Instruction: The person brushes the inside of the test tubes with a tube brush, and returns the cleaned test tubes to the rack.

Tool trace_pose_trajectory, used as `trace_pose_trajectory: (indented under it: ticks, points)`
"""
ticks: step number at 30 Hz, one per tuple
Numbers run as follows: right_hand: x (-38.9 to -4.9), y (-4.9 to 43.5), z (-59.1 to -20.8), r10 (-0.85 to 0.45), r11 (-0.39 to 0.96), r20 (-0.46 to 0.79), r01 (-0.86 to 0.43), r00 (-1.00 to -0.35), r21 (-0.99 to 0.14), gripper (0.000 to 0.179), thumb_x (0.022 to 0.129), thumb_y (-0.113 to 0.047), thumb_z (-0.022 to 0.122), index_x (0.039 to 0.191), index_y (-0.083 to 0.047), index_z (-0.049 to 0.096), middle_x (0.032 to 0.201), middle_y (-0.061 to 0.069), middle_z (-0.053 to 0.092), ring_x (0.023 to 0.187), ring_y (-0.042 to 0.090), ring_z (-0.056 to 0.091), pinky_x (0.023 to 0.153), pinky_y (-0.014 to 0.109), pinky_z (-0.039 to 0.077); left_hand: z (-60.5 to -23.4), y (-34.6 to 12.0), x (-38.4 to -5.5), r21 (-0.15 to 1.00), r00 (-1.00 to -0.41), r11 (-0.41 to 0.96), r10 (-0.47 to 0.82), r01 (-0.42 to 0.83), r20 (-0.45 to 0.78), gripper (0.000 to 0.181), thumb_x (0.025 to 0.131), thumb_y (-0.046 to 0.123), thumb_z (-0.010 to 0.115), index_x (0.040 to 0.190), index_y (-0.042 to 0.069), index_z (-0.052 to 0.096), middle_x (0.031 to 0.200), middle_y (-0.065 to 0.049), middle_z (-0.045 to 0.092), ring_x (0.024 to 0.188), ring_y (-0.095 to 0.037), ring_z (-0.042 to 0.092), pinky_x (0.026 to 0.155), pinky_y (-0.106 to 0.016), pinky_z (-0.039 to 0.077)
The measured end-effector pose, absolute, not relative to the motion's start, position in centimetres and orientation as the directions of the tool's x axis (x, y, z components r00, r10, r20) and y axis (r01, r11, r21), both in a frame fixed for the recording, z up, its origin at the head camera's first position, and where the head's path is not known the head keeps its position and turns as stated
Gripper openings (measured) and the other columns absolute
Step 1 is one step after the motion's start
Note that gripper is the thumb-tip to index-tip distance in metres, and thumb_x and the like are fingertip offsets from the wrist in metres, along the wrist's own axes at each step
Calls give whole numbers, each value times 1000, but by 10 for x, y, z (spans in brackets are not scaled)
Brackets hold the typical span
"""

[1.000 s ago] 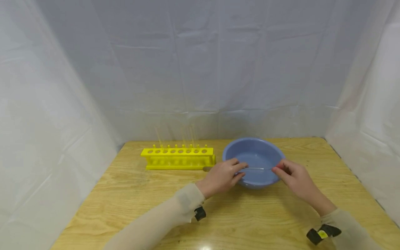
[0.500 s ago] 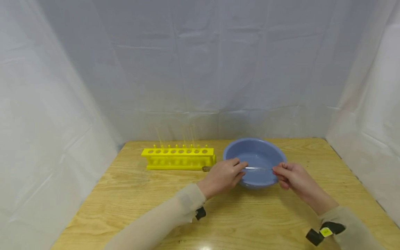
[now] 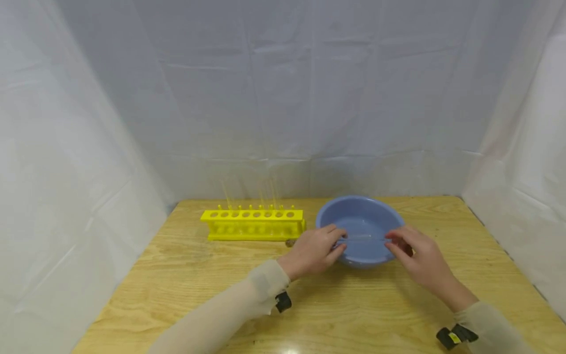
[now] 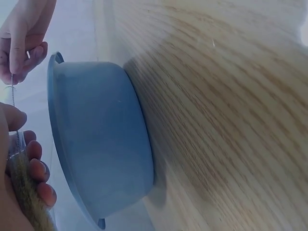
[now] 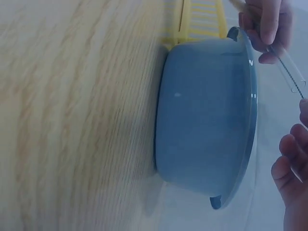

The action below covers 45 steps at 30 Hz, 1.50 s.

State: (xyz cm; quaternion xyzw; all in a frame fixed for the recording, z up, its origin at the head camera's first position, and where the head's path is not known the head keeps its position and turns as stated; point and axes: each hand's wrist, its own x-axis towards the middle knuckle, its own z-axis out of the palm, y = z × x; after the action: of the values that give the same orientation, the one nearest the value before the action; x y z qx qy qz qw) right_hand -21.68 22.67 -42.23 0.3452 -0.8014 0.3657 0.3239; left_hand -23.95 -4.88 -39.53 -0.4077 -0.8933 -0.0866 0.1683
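Right hand (image 3: pixel 421 255) rolled slightly, pinching brush wire (image 4: pixel 13 96), left hand (image 3: pixel 312 250) gripping glass tube (image 5: pixel 291 68), yellow wrist label (image 3: pixel 454 338) unreadable

i'm getting soft, even light on the head feed, the back sheet (image 3: pixel 283 98) reading greyer than the side sheets (image 3: pixel 57 196). a white glare burns on the table (image 3: pixel 327 319) at the bottom edge; a faint shadow sits under the basin (image 3: pixel 362 216). the held tube (image 3: pixel 360 238) nearly washes out. both wrist feeds look hazy and bluish, the right's near wood blurred.
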Motion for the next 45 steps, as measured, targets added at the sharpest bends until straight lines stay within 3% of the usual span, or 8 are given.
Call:
trace_pose_trajectory:
  ticks: [5, 12, 19, 23, 28, 32, 37, 45]
  points:
    - [-218, 227, -423, -365, 458, 809, -845, -462, -276, 28, 76, 10, 78, 98, -8, 73, 88, -10, 63, 69, -4, 46, 60, 10, 38, -396, -49, -238, 61, -624, 647, 699, 760, 350, 25, 103, 30, 56, 121, 15, 66, 103, 4, 66, 72, -1, 54, 57, -13, 42]
    - [-216, 227, -416, -423, 437, 803, -871, -420, -225, 19, 81, 6, 75, 94, -8, 71, 87, -8, 63, 70, -3, 49, 62, 11, 41, -397, -51, -238, 67, -626, 640, 715, 765, 311, 29, 105, 31, 53, 127, 16, 63, 110, 3, 67, 74, -1, 55, 60, -14, 44]
    - [-212, 227, -414, -448, 486, 743, -833, -497, -264, 27, 80, 10, 75, 90, -13, 66, 79, -8, 59, 67, -3, 46, 61, 11, 39, -399, -52, -239, 8, -573, 605, 749, 796, 332, 31, 104, 31, 55, 130, 15, 64, 108, 4, 66, 75, -3, 59, 62, -15, 48]
    - [-208, 225, -413, -370, 482, 692, -765, -619, -427, 27, 85, 7, 73, 86, -18, 65, 71, -11, 52, 59, -2, 41, 54, 12, 35, -401, -52, -240, -55, -526, 583, 766, 810, 369, 32, 104, 32, 57, 129, 14, 64, 103, 4, 65, 72, -3, 57, 61, -16, 47]
    - [-205, 224, -409, -292, 412, 504, -582, -813, -701, 17, 96, -5, 66, 81, -13, 63, 60, -6, 46, 49, 6, 38, 46, 24, 36, -403, -50, -241, -124, -488, 571, 780, 812, 392, 31, 103, 33, 58, 128, 15, 65, 98, 4, 64, 71, -5, 56, 61, -18, 49]
    - [-206, 226, -401, -293, 305, 263, -351, -919, -885, 30, 103, -19, 59, 79, 0, 55, 55, -2, 39, 46, 16, 35, 48, 31, 38, -402, -48, -240, -170, -466, 565, 787, 807, 404, 31, 103, 33, 59, 127, 16, 65, 97, 4, 65, 71, -6, 58, 63, -20, 51]
    - [-209, 228, -395, -333, 134, 23, -71, -943, -988, 40, 104, -23, 56, 72, -5, 40, 59, -2, 34, 48, 13, 32, 50, 33, 30, -403, -47, -241, -220, -441, 559, 795, 799, 417, 29, 103, 33, 58, 126, 17, 64, 96, 4, 64, 70, -7, 58, 62, -20, 51]
    - [-212, 228, -390, -349, -68, -178, 214, -920, -974, 27, 105, -14, 48, 79, -12, 55, 64, -5, 42, 47, 5, 37, 49, 24, 27, -401, -43, -239, -295, -413, 558, 802, 776, 431, 27, 104, 32, 55, 124, 16, 63, 94, 4, 64, 68, -7, 58, 60, -20, 50]
